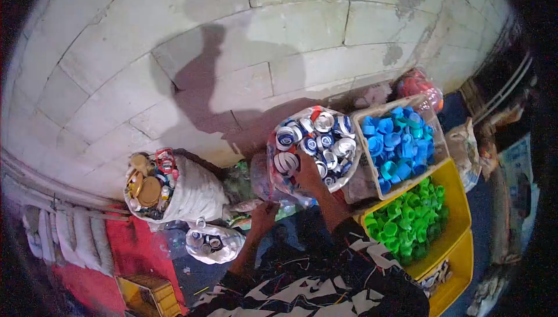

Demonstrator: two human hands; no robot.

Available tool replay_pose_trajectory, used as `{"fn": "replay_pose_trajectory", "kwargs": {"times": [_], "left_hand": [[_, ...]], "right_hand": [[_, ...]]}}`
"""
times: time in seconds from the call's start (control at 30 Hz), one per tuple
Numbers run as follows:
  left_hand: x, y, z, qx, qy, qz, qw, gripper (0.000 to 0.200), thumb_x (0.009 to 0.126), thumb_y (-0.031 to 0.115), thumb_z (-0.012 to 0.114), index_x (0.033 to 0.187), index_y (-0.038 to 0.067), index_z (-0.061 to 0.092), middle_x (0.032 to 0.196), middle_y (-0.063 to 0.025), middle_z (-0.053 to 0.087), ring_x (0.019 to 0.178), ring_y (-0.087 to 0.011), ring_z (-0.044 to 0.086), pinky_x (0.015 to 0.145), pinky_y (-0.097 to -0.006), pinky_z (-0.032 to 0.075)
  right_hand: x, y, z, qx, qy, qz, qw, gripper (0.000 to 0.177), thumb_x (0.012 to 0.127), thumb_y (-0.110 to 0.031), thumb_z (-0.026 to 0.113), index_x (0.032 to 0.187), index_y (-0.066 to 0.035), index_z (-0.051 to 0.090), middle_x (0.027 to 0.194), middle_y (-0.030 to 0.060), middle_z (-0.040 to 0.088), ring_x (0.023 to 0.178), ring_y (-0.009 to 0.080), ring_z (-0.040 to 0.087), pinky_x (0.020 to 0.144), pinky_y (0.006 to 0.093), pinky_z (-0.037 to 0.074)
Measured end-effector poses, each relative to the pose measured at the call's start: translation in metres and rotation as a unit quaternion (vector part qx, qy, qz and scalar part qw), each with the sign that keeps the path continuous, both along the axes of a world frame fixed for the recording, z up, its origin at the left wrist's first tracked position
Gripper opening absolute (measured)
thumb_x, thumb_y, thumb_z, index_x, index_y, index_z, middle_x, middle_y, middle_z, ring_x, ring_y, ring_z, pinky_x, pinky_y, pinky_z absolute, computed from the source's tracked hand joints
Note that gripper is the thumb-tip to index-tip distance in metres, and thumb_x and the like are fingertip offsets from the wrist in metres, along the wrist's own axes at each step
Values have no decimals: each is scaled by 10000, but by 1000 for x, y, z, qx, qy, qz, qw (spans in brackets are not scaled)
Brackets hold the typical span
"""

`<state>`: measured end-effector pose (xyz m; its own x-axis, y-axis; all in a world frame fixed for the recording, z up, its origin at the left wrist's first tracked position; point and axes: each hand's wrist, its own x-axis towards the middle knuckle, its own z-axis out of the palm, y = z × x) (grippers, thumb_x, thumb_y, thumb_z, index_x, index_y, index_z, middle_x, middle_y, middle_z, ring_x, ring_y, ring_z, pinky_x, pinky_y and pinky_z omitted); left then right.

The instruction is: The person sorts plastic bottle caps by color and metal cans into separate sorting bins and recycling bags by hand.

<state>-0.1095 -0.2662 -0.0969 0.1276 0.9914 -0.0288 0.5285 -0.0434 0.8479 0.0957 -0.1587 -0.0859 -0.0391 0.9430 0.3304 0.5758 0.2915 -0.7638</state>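
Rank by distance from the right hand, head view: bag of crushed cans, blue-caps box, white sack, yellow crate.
1. Bag of crushed cans: right hand reaches into it.
2. Blue-caps box: just right.
3. White sack: left side.
4. Yellow crate: bottom left, farthest.

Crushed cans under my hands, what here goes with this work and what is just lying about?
In hand: crushed cans, right hand, left hand.
Lying about: blue caps, green caps, white sack, small bag of cans.

Blue caps (pixel 398 142) fill a box (pixel 365 157) beside green caps (pixel 410 224).
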Motion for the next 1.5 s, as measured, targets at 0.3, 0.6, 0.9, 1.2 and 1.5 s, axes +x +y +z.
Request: {"fn": "replay_pose_trajectory", "kwargs": {"times": [0.3, 0.6, 0.9, 1.2, 1.5], "left_hand": [[49, 27, 18, -22, 34, 82, 996, 285, 859, 273, 644, 925, -5, 638, 782, -147, 667, 707, -253, 651, 668, -377, 503], [126, 81, 39, 259, 168, -99, 946, 311, 797, 221, 720, 1024, 27, 633, 947, -127, 644, 844, -223, 641, 708, -361, 511], [148, 104, 33, -121, -127, -80, 981, 340, 767, 192, 736, 1048, 20, 652, 953, -112, 675, 843, -191, 639, 745, -315, 504], [123, 117, 46, -92, -203, -36, 974, 128, 884, 131, 628, 922, 9, 619, 808, -52, 649, 709, -151, 626, 665, -271, 503], [91, 138, 51, 3, -350, 1, 937, 424, 879, 139, 595, 1280, 72, 475, 1246, -143, 512, 1073, -254, 550, 882, -372, 464]], "right_hand": [[42, 19, -14, -85, 96, -17, 992, 538, 718, -124, 730, 1187, -22, 489, 1042, 202, 618, 969, 367, 619, 837, 425, 489], [103, 0, -76, -153, 300, -24, 941, 581, 729, -59, 768, 1210, -3, 447, 983, 135, 641, 884, 195, 639, 732, 326, 531], [124, -11, -71, -205, 299, -32, 932, 589, 728, -100, 783, 1223, -20, 474, 1025, 152, 638, 894, 223, 637, 753, 339, 523], [111, -5, -27, -213, 477, -5, 853, 414, 811, 38, 651, 1177, -64, 488, 897, 43, 610, 810, 141, 604, 693, 271, 512], [114, -7, -28, -190, 500, -128, 835, 305, 853, -67, 638, 1139, -75, 534, 983, 57, 598, 831, 184, 608, 659, 304, 529]]}}
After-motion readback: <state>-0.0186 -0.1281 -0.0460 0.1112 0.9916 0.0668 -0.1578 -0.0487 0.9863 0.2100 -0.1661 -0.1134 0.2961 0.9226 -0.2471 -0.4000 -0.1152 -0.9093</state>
